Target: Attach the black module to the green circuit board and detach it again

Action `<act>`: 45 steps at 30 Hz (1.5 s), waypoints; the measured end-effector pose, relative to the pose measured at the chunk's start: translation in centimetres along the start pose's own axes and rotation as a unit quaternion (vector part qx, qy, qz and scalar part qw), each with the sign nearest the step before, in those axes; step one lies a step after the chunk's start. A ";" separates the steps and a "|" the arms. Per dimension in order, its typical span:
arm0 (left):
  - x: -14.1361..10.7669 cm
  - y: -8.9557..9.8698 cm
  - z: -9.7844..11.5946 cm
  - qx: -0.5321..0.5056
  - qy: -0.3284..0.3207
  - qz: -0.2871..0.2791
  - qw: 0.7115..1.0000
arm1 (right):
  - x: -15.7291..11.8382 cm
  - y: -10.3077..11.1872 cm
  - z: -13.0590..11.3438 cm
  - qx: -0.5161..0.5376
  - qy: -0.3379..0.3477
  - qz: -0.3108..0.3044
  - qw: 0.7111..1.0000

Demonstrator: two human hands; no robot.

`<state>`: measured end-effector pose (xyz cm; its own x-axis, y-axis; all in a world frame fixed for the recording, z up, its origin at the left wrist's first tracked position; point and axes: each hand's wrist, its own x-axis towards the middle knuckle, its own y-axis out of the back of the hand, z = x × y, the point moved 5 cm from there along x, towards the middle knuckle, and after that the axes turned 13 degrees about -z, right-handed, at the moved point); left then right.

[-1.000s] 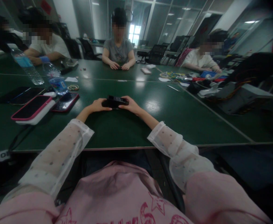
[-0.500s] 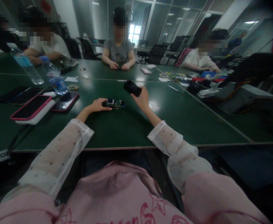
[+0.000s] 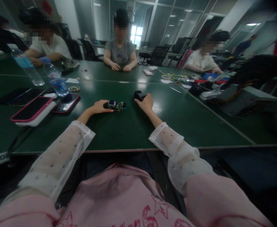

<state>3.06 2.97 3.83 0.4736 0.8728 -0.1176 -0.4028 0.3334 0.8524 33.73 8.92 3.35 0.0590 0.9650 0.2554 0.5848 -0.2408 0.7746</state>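
My left hand [image 3: 100,106] grips the dark end of a green circuit board [image 3: 120,106] that carries a small screen [image 3: 111,103]. The board's bare end points to the right, just over the table [image 3: 126,132]. To the right of it, my right hand [image 3: 147,102] is closed round a black plastic housing [image 3: 139,95], its palm-side end hidden by the fingers. The housing is low over the table or on it; I cannot tell which. A gap of bare table lies between the two hands.
Left of me lie a pink-cased phone [image 3: 32,108] on a white block, another phone [image 3: 67,103], a tape roll [image 3: 74,89] and two water bottles [image 3: 59,85]. A pen [image 3: 175,90], cables and a metal box [image 3: 244,99] are at right. A person [image 3: 120,52] sits opposite.
My right hand has lowered the black housing and turned it, bringing it down and to the right. My left hand and the circuit board stay in place.
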 end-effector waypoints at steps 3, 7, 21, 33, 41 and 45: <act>0.0 0.1 0.0 -0.002 0.006 -0.002 1.000 | 0.1 0.1 -0.2 0.022 0.011 0.045 0.999; 0.2 0.0 0.0 0.001 0.000 -0.007 1.000 | 0.1 1.1 -0.4 0.034 0.016 0.123 0.992; 0.1 -0.1 -0.3 0.005 0.015 -0.007 1.000 | -0.9 2.6 -1.7 -0.015 0.063 0.158 0.985; 0.1 -0.1 -0.1 0.001 0.003 -0.007 1.000 | 0.3 -1.0 0.3 0.023 0.056 0.023 0.998; 0.4 -0.2 -0.6 0.013 0.005 -0.003 1.000 | 1.8 -1.0 0.3 0.067 0.083 0.026 0.994; 0.4 -0.2 -0.5 0.012 0.005 0.003 1.000 | 1.8 -0.8 -1.8 0.151 0.187 0.000 0.971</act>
<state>2.90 3.44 3.35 0.4633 0.8784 -0.1171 -0.3861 0.3190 0.8656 31.92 10.69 4.27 -0.2068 0.8460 0.4914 0.7985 -0.1443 0.5844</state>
